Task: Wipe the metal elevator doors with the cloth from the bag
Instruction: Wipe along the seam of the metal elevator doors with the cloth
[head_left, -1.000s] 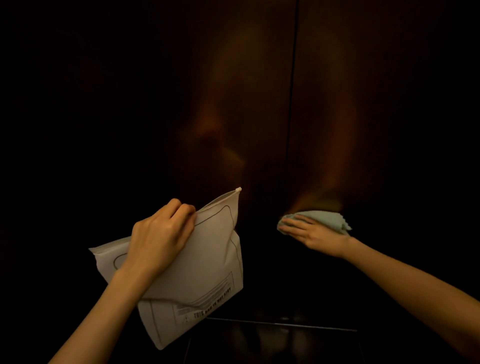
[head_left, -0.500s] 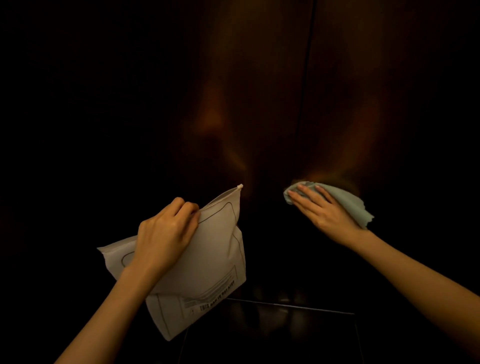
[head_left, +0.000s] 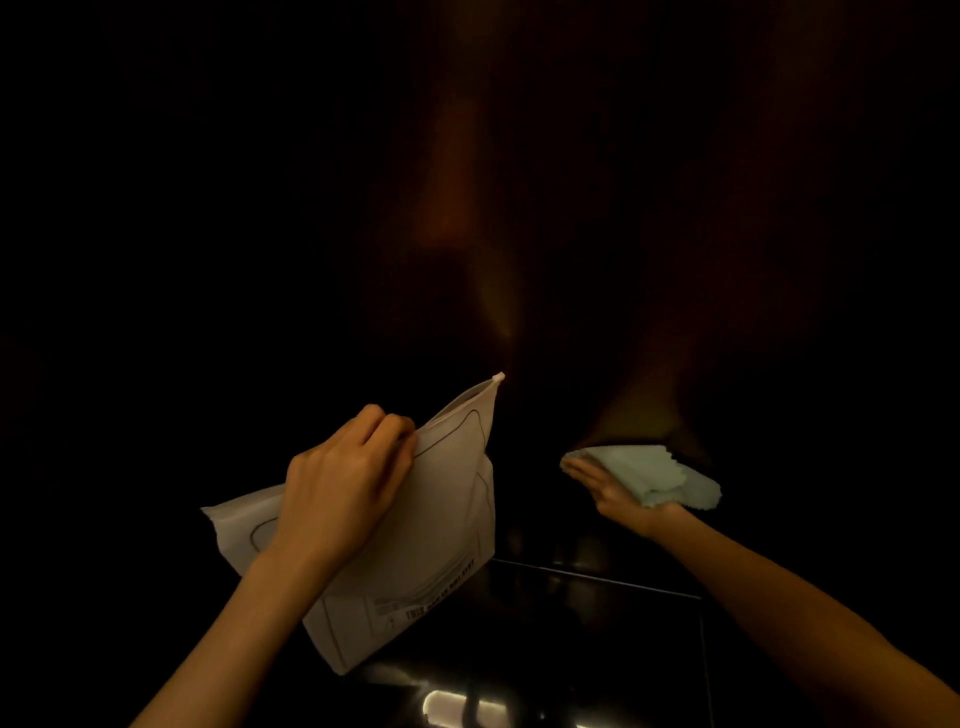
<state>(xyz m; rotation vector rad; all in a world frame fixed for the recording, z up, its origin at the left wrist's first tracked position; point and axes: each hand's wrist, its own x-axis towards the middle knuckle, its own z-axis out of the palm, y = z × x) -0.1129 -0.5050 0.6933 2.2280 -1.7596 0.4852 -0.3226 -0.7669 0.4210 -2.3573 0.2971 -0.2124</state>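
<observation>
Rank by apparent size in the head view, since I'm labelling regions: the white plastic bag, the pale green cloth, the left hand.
1. White plastic bag, clearly largest.
2. Left hand, though it is nearer the camera, which enlarges it.
3. Pale green cloth, partly folded against the right hand.

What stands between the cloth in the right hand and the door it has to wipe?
Nothing visible. The right hand presses the cloth toward the dark door; the bag, gripped by the left hand, hangs off to the left.

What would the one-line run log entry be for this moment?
phase: wiping | right hand: presses cloth to elevator doors | left hand: grips bag | light: dim
</observation>
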